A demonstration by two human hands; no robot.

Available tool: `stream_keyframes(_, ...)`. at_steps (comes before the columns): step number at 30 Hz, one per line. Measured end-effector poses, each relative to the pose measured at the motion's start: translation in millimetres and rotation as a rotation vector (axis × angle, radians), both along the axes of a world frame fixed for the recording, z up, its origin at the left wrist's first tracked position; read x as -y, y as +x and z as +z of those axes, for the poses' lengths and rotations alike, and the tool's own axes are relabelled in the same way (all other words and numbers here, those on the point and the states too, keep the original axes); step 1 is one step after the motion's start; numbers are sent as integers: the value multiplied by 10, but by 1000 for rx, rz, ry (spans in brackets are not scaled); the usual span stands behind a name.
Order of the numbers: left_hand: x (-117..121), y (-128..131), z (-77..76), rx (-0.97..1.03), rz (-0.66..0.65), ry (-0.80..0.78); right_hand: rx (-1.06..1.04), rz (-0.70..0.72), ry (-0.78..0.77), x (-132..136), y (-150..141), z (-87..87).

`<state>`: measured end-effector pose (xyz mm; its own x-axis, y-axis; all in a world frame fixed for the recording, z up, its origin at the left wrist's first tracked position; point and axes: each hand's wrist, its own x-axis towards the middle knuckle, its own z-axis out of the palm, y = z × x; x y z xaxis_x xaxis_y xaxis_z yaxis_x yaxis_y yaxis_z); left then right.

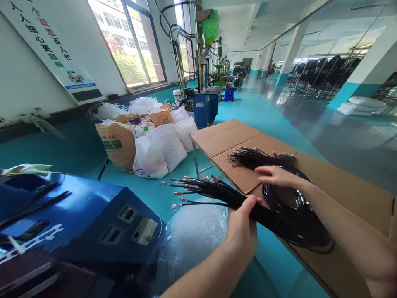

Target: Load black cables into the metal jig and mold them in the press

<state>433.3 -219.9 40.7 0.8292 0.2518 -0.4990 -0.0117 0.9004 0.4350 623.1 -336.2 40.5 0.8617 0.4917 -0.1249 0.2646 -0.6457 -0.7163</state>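
My left hand is closed around a thick bundle of black cables; their metal-tipped ends fan out to the left, past the table edge. My right hand lies flat, fingers stretched out, on a coil of black cables that rests on the cardboard-covered table. A second bunch of black cable ends lies on the cardboard just beyond my right hand.
A blue machine housing with sockets stands at the lower left. A clear plastic bag sits on the teal floor below the bundle. White and brown sacks are piled near the window wall. More machines stand farther back.
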Motion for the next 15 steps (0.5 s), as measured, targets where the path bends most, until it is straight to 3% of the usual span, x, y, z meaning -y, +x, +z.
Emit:
stream_keyframes(1, -24, 33, 16, -7, -25, 67, -234, 311, 75, -5, -234, 43)
stream_keyframes(2, -50, 69, 32, -7, -54, 146, -414, 518, 144, 1, -460, 81)
stream_keyframes(3, -77, 111, 49, 5, -81, 235, -526, 631, 149, 13, -663, 109)
stream_keyframes(4, -107, 157, 65, 36, -96, 334, -557, 633, 173, 29, -824, 123)
stream_keyframes(6, -176, 252, 92, 111, -91, 553, -447, 483, 210, 63, -972, 120)
stream_keyframes(8, -259, 322, 111, 139, -99, 754, -234, 244, 263, 105, -848, 115)
stream_keyframes(11, -413, 302, 99, 174, -276, 938, 52, -182, 328, 168, -256, 171)
stream_keyframes(12, -476, 257, 76, 193, -353, 970, 143, -382, 324, 181, -12, 197)
stream_keyframes(15, -706, 51, -77, 149, -522, 994, 231, -571, 285, 197, 611, 210)
